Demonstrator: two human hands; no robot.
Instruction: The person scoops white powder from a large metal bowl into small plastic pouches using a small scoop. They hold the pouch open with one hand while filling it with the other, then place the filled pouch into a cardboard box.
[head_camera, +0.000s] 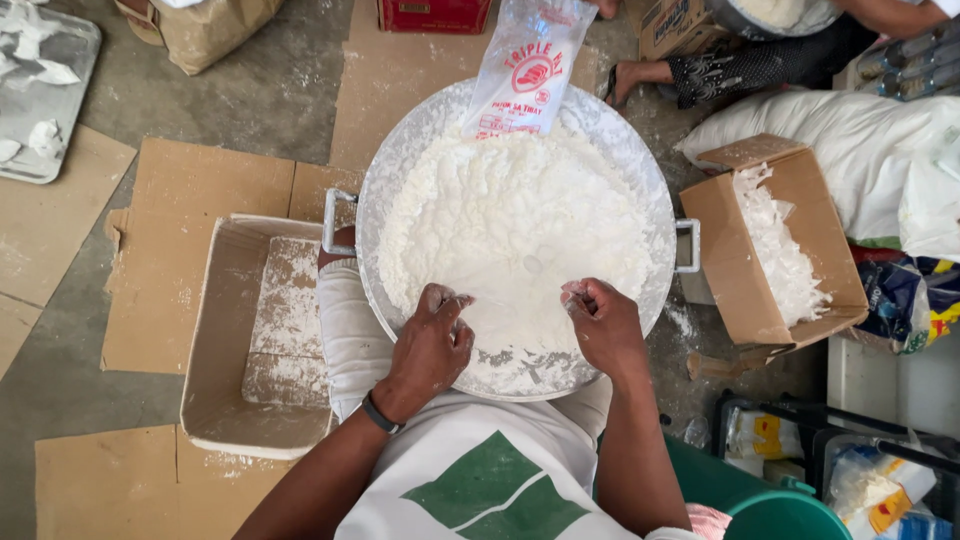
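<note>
Fingers of the left hand curled and dusted white, pinching something thin and see-through at the near edge of the white powder; fingers of the right hand bunched the same way, gripping the other side of what looks like a clear plastic bag mouth, hard to make out against the white. Both hands closed, set apart, resting on the rim side of the wide round metal basin with two handles, held in the lap. Heaped in the basin, a large mound of white floury powder, most of it untouched, only a scraped patch bare near the hands. Leaning at the far rim, a clear printed plastic bag with red markings. To the left on the floor, an open cardboard box dusted with powder and holding nothing else. To the right, a smaller brown cardboard box with crumpled clear bags inside. Judging by the full mound and the bare left box, little portioned so far, nearly all remaining. Another person's foot visible beyond the basin.
</note>
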